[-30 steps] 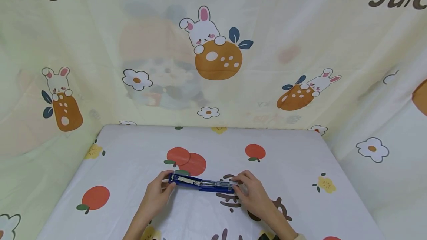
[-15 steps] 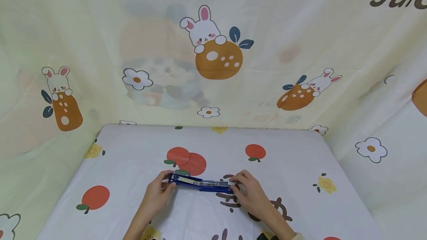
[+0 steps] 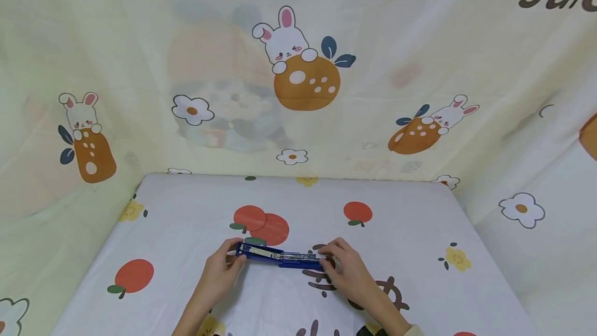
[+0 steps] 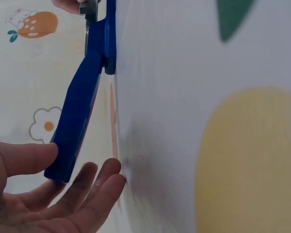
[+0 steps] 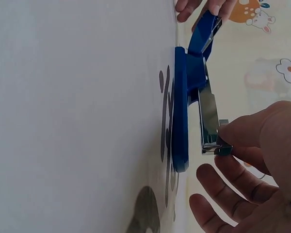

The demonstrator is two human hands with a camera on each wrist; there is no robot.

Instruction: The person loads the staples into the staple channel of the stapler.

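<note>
A blue stapler [image 3: 298, 264] lies swung wide open on the table, its metal magazine [image 5: 209, 116] exposed above the base. With thumb and fingers, my left hand [image 3: 222, 267] pinches the end of the raised top cover [image 4: 77, 116], which tilts up off the cloth. At the magazine's other end, my right hand [image 3: 347, 268] pinches a short strip of staples [image 5: 224, 147] between thumb and index finger. The strip sits against the magazine's front end; whether it is inside the channel I cannot tell. The remaining right fingers are loosely bent beside it.
A white cloth with printed fruit covers the table [image 3: 401, 242]. Cream curtains [image 3: 364, 134] printed with rabbits and flowers stand behind it and at both sides. A dark object [image 3: 371, 331] shows partly at the bottom edge, below my right forearm.
My right hand has shifted slightly left along the magazine with the strip of staples, which shows less between the fingers now. The left hand and stapler have stayed in place.
</note>
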